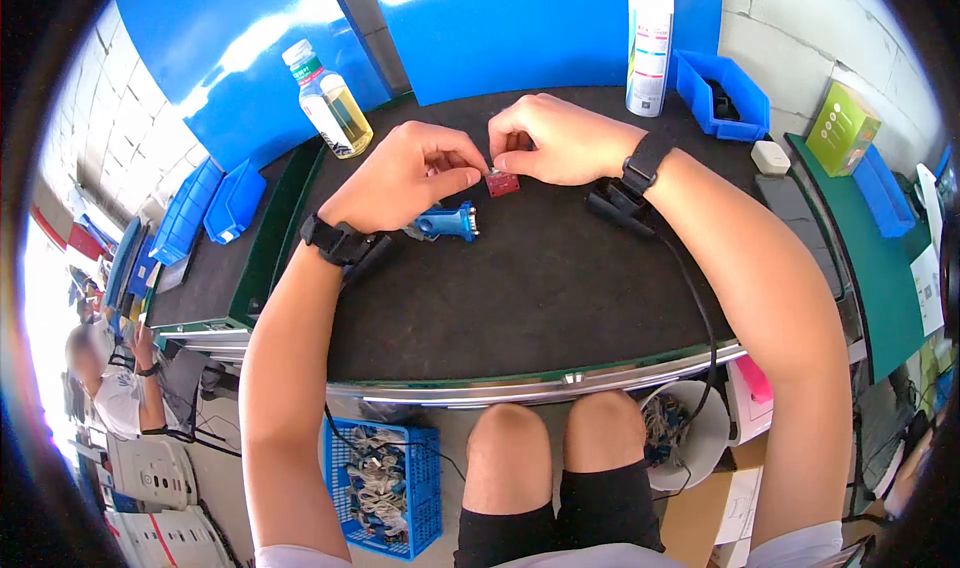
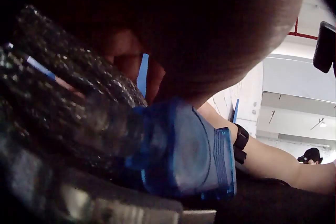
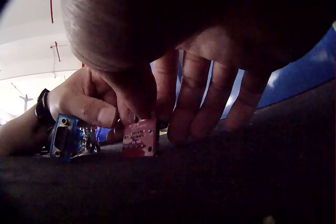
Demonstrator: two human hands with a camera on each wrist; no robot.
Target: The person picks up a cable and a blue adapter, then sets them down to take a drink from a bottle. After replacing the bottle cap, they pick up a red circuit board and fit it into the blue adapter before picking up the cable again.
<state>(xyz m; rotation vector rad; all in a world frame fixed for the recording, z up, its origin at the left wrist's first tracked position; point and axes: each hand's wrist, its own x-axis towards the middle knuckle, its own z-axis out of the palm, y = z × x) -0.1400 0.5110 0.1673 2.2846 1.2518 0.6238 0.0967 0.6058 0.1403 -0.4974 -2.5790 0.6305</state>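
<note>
A small red circuit board (image 1: 503,182) stands just over the dark mat between my hands, its printed face showing in the right wrist view. My left hand (image 1: 400,176) pinches it at its left side with curled fingers and thumb. From the other side my right hand (image 1: 565,140) grips its top edge between thumb and forefinger, while the other fingers (image 3: 191,95) hang down behind. Beneath my left hand lies a blue serial-port connector (image 1: 447,222), with a shiny wrapped cable bundle (image 2: 68,61) behind it in the left wrist view.
A bottle of yellow liquid (image 1: 335,113) stands back left, a white spray can (image 1: 650,43) back right. Blue bins (image 1: 722,98) flank the dark-topped bench (image 1: 520,308). Below are a blue crate (image 1: 425,488) of cables and a white bucket (image 1: 705,438). Another person (image 1: 110,378) sits far left.
</note>
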